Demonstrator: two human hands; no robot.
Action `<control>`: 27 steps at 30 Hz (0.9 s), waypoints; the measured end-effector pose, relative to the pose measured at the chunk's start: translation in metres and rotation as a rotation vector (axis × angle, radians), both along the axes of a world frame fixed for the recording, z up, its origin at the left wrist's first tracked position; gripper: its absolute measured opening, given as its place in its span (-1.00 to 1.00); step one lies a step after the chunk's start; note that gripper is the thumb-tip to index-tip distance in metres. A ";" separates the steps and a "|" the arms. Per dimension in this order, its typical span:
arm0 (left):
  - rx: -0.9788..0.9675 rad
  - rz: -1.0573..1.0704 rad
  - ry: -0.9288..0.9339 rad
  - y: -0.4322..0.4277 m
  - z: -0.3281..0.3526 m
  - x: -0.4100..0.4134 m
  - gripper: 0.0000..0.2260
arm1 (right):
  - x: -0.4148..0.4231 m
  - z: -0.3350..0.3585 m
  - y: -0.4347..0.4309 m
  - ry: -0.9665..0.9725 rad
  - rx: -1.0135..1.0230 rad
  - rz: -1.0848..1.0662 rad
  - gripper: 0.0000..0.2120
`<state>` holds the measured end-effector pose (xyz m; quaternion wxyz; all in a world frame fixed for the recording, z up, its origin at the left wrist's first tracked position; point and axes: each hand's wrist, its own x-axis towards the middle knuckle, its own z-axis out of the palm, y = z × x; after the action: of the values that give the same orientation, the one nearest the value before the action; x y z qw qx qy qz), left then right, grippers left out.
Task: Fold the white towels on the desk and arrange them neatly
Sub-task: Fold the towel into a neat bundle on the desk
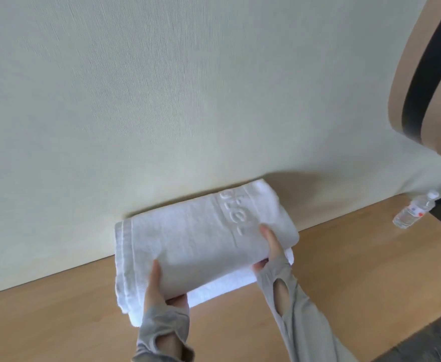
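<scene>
Left hand point(159, 288), right hand point(273, 248) gripping folded towel point(193, 236), wall point(136, 100) behind, bottle point(413, 210) far right

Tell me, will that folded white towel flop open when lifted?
Probably floppy: the folded towel dents under the thumbs of the left hand and right hand gripping it. Held at both sides, it should keep its fold. The terry looks grippy, not slippery.
</scene>
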<state>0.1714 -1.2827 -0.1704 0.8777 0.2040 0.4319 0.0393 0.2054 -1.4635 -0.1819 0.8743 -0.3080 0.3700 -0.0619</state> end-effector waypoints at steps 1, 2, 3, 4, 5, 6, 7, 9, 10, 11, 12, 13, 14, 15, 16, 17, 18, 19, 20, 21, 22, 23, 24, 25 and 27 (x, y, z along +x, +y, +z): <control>0.036 -0.027 -0.012 0.002 0.001 -0.002 -0.49 | 0.000 -0.003 -0.001 0.014 -0.037 0.004 -0.43; 0.053 -0.041 -0.029 0.007 -0.003 -0.004 -0.46 | 0.000 -0.005 -0.004 0.046 -0.059 -0.002 -0.35; 0.081 -0.060 -0.045 0.013 0.001 -0.008 -0.44 | 0.002 -0.006 -0.009 0.085 -0.087 0.007 -0.29; 0.123 -0.091 -0.040 0.021 -0.001 -0.010 -0.42 | 0.003 -0.007 -0.016 0.136 -0.140 0.023 -0.23; 0.173 -0.130 -0.017 0.032 -0.001 -0.011 -0.44 | 0.005 -0.009 -0.025 0.183 -0.200 0.041 -0.18; 0.218 -0.171 0.008 0.046 -0.002 -0.014 -0.45 | 0.005 -0.007 -0.034 0.210 -0.266 0.067 -0.17; 0.276 -0.228 0.040 0.057 0.001 -0.015 -0.41 | 0.006 -0.007 -0.045 0.206 -0.311 0.102 -0.24; 0.390 -0.371 0.079 0.075 0.006 -0.013 -0.33 | 0.007 -0.001 -0.062 0.156 -0.374 0.227 -0.48; 0.457 -0.454 0.097 0.079 0.009 -0.009 -0.34 | 0.008 0.005 -0.066 0.152 -0.405 0.302 -0.54; 0.535 -0.523 0.114 0.080 0.011 -0.004 -0.38 | 0.011 0.008 -0.069 0.151 -0.451 0.362 -0.52; 0.618 -0.574 0.140 0.080 0.012 0.000 -0.42 | 0.014 0.011 -0.069 0.156 -0.513 0.405 -0.46; 0.720 -0.591 0.174 0.079 0.010 0.005 -0.43 | 0.018 0.010 -0.069 0.160 -0.586 0.436 -0.36; 0.838 -0.589 0.224 0.079 0.009 0.009 -0.43 | 0.021 0.010 -0.068 0.167 -0.654 0.440 -0.29; 0.944 -0.571 0.258 0.079 0.006 0.010 -0.43 | 0.021 0.007 -0.067 0.169 -0.714 0.433 -0.27; 1.008 -0.551 0.265 0.078 0.003 0.009 -0.46 | 0.019 0.003 -0.065 0.167 -0.767 0.439 -0.33; 1.039 -0.536 0.254 0.077 -0.001 0.008 -0.50 | 0.016 -0.002 -0.063 0.159 -0.815 0.443 -0.44; 1.056 -0.537 0.254 0.075 -0.005 0.005 -0.52 | 0.012 -0.007 -0.062 0.147 -0.849 0.441 -0.54; 1.068 -0.550 0.259 0.073 -0.009 0.002 -0.52 | 0.008 -0.011 -0.061 0.134 -0.870 0.431 -0.61; 1.075 -0.562 0.265 0.070 -0.012 0.001 -0.53 | 0.006 -0.013 -0.061 0.127 -0.881 0.421 -0.65; 1.079 -0.568 0.267 0.069 -0.014 0.001 -0.54 | 0.006 -0.013 -0.059 0.126 -0.891 0.417 -0.66; 1.087 -0.573 0.277 0.067 -0.015 0.000 -0.52 | 0.005 -0.012 -0.058 0.154 -0.943 0.428 -0.64; 1.136 -0.582 0.308 0.066 -0.017 0.000 -0.49 | 0.004 -0.012 -0.058 0.207 -1.067 0.429 -0.61; 1.230 -0.579 0.369 0.065 -0.014 0.000 -0.46 | 0.003 -0.011 -0.058 0.251 -1.251 0.398 -0.58; 1.374 -0.537 0.417 0.063 -0.009 0.000 -0.44 | 0.002 -0.008 -0.057 0.230 -1.454 0.338 -0.56; 1.779 -0.421 0.303 0.048 0.008 0.001 -0.44 | 0.003 0.007 -0.046 -0.020 -1.821 0.250 -0.55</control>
<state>0.1727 -1.2345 -0.1622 0.3212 0.8798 0.3070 0.1691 0.2086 -1.5097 -0.1749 0.2975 -0.9149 0.1348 -0.2372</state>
